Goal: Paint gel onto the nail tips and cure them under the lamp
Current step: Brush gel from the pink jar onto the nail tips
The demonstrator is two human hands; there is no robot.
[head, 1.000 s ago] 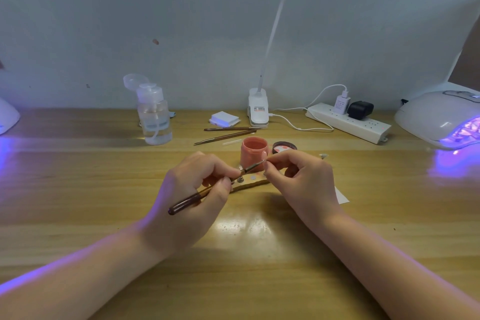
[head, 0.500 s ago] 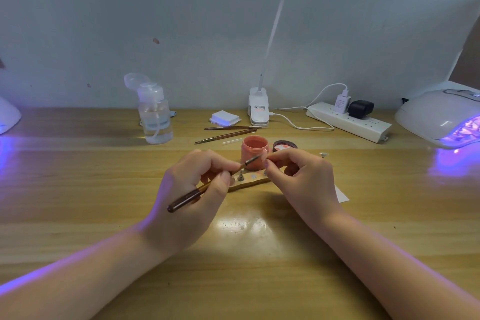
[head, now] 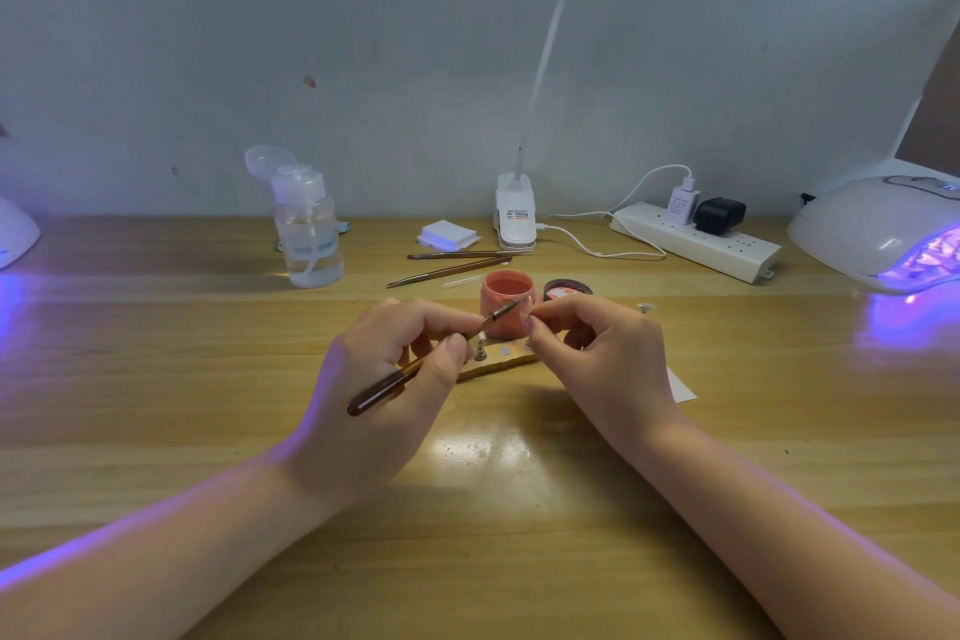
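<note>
Her left hand [head: 384, 379] grips a brush [head: 415, 369]; the right hand [head: 597, 353] pinches something tiny just near the pink jar [head: 506, 301].

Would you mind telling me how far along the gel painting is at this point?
Done: the gel jar stands open, its lid beside it. In hand: the left hand holds the brush to a small piece pinched by the right hand. Left: curing under the lit lamp.

glossy wooden table [head: 208, 379] — dark, shiny brush handle [head: 382, 387].
</note>
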